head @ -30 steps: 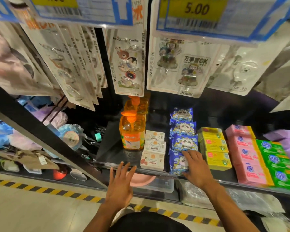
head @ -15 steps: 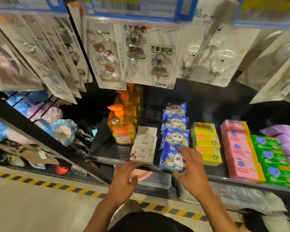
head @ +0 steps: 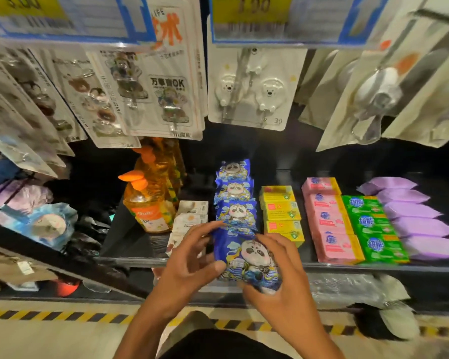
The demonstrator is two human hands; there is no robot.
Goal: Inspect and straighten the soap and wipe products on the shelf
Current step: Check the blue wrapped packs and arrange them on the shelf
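Note:
A blue wipe pack with a panda print (head: 246, 257) is lifted off the front of its row, held over the shelf's front edge (head: 130, 260). My right hand (head: 280, 288) grips it from the right and below, fingers curled round it. My left hand (head: 189, 257) holds its left side, thumb on the front and fingertips at its top left corner. Behind it, three more panda packs (head: 235, 213) stand in a row. Yellow soap boxes (head: 281, 211), pink soap boxes (head: 329, 224), green soap boxes (head: 373, 229) and purple packs (head: 420, 221) fill the rows to the right.
Orange pump bottles (head: 151, 200) and small white boxes (head: 189, 216) stand left of the panda row. Blister cards of hooks (head: 249, 89) and price tags (head: 252, 19) hang above the shelf. A lower shelf and a yellow-black floor stripe (head: 49, 316) lie below.
My right hand has lifted the front panda pack off the shelf toward me. My left hand has come up from below the shelf edge and taken the pack's left side.

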